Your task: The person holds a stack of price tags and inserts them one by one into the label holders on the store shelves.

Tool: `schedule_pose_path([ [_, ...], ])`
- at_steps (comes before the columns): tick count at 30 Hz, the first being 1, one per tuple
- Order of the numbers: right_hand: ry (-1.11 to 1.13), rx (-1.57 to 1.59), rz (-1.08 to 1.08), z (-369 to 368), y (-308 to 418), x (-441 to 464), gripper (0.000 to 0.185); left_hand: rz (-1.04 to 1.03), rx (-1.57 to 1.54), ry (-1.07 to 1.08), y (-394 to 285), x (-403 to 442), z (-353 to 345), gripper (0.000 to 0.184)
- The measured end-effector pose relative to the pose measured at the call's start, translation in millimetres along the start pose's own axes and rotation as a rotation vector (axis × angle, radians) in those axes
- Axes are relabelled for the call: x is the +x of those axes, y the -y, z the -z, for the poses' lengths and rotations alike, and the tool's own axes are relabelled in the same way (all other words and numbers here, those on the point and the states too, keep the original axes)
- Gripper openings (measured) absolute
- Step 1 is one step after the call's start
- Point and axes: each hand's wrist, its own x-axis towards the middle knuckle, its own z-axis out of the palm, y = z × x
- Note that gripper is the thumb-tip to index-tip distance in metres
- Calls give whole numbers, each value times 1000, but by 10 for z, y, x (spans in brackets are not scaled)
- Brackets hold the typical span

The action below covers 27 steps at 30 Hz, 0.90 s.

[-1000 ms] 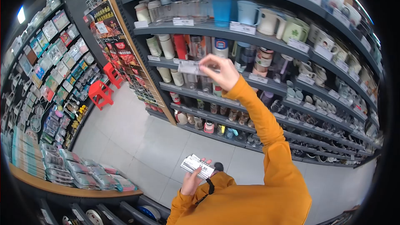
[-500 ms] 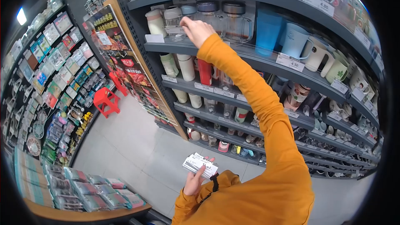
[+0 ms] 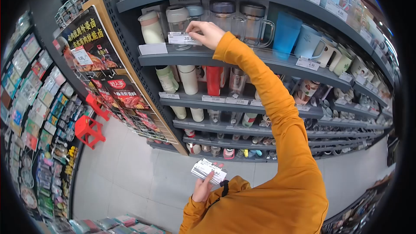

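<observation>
At the upper shelf, my right hand (image 3: 210, 34) is closed in a pinch on the right end of a white price tag (image 3: 178, 38) marked 35.5-something; its last digit is behind my fingers. The tag stands in front of a clear glass bottle with a white lid (image 3: 177, 15), above the shelf's front edge. Down near my body, my left hand (image 3: 202, 190) grips a stack of price tags (image 3: 207, 170), the thumb on top. Just left of the held tag is a blank white label (image 3: 153, 49) on the shelf edge.
Glass mugs with dark lids (image 3: 252, 21), a blue plastic cup (image 3: 287, 34) and a light blue mug (image 3: 308, 42) stand along the same shelf. Lower shelves carry tumblers and a red box (image 3: 213, 81). A red stool (image 3: 89, 131) is on the floor at left, near hanging food packets (image 3: 121, 90).
My view has turned and come closer to the shelf. The 35.5 tag now shows upright in my right hand, where it was tilted and less legible before. My left hand keeps the stack.
</observation>
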Motion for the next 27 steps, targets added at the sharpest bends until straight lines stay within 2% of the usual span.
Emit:
schedule_pose_path([
  [4,-19,14,-80,5,120,-18,22,83,42,54,-300,-130,383,46],
  [8,76,-165,-118,-23,259,-65,22,169,58,84,-488,-202,725,46],
  [11,6,-405,-121,-93,377,-160,23,233,95,88,-594,-215,886,44],
  [14,-352,-487,70,-240,634,-328,21,213,103,95,-739,-248,886,44],
  [16,-481,-327,-4,-378,1024,-627,19,161,105,90,-756,-246,909,42],
  [17,-428,-156,-170,-519,1214,-886,17,132,109,89,-757,-238,919,42],
  [18,-464,-45,-162,-761,1337,-1164,16,113,112,84,-747,-230,938,40],
  [19,-349,29,-283,-941,1548,-1468,16,94,118,84,-728,-219,952,38],
  [20,-126,-4,-401,-1127,1589,-1836,19,77,125,87,-704,-205,953,36],
  [21,-103,124,-489,-1345,1659,-2171,28,68,119,64,-668,-188,929,35],
  [22,-48,284,-714,-1495,1771,-2484,35,61,113,42,-614,-179,890,34],
  [23,-25,295,-793,-1704,1762,-2879,39,56,107,19,-551,-172,853,32],
  [27,-91,523,-1035,-1777,2170,-3808,23,99,149,33,-126,-136,755,25],
])
